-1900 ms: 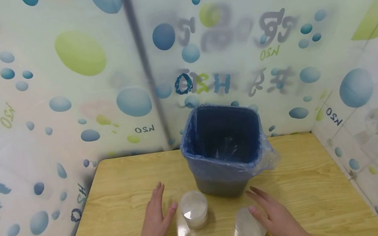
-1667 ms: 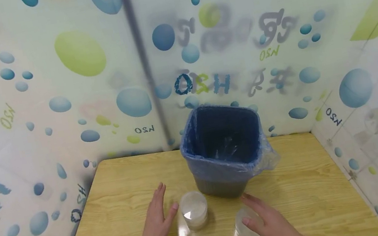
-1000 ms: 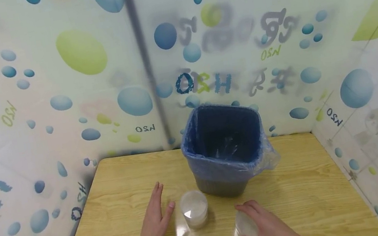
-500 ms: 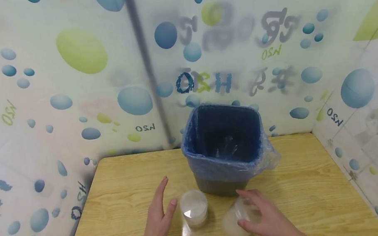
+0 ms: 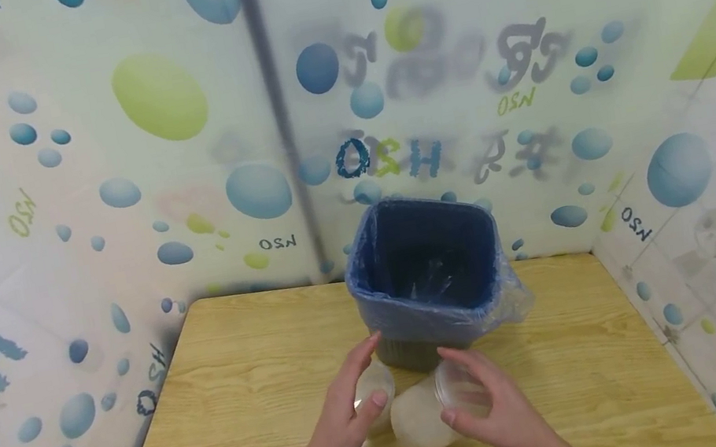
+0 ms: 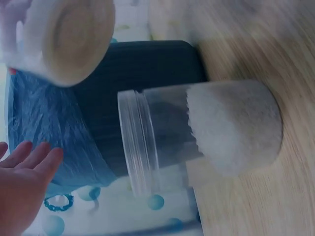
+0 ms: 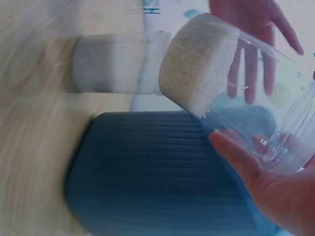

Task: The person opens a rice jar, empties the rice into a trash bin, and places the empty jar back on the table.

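In my right hand (image 5: 506, 413) I grip a clear jar (image 5: 417, 421) by its lid end, tilted so that its base points left. White grains, perhaps rice, fill the base end of this jar (image 7: 199, 64) in the right wrist view. A second, similar jar (image 6: 236, 128) stands upright on the table, part filled with white grains. My left hand (image 5: 342, 418) is beside that standing jar, fingers fairly straight and partly covering it in the head view. The left wrist view shows the left hand (image 6: 22, 191) apart from both jars.
A dark bin (image 5: 410, 354) lined with a blue plastic bag (image 5: 418, 317) stands just behind the jars. The wooden table (image 5: 245, 355) meets patterned curtain-like walls (image 5: 182, 206) at its back and sides.
My right hand has taken hold of the right jar, raised and tipped it, and moved it left toward the other jar. My left hand has moved right, to the standing jar.
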Motion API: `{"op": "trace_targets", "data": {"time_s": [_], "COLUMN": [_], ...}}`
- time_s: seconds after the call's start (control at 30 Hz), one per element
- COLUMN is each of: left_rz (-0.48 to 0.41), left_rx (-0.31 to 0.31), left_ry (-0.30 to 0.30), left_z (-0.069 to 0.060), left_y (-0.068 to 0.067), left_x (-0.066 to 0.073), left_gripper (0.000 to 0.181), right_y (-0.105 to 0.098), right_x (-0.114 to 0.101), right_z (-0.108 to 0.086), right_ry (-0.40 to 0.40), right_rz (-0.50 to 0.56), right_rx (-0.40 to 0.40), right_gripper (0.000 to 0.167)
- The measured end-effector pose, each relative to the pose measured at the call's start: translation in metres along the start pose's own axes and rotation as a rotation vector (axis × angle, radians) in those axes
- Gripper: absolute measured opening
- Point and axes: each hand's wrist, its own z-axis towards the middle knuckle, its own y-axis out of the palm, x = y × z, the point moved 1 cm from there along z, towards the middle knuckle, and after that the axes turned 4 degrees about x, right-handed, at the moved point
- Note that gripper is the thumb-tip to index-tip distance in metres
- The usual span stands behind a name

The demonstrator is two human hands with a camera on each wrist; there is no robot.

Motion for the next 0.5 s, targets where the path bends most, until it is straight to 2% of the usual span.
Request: {"op": "trace_targets", "data": {"time_s": [0.13,0.33,0.43,0.5], "left_rz": [-0.053,-0.113,-0.105,-0.069], "left_rx": [-0.037,-0.076,-0.099,-0.108], "left_ry": [-0.009,0.052,0.074,0.065], "left_z": [0.007,0.017,0.022,0.027], "left_y": [0.006,0.007,0.005,0.003], "left_x": [0.003,0.011,0.015,0.019], "left_gripper": [0.058,0.056,0.065,0.076], "right_y": [-0.001,-0.004,-0.007,-0.008], "right_x": [-0.013,-0.035,-0.042,-0.046], "right_z": [0.003,0.013,0.022,0.028], "right_ry": [-0.034,-0.14,-0.188,-0.2], "right_rz": [0.105,0.042,-0.009,-0.022], "right_rx": [-0.022,-0.001,0.02,0.031], "right_gripper": [0.071,0.075,0.076,0.076]}}
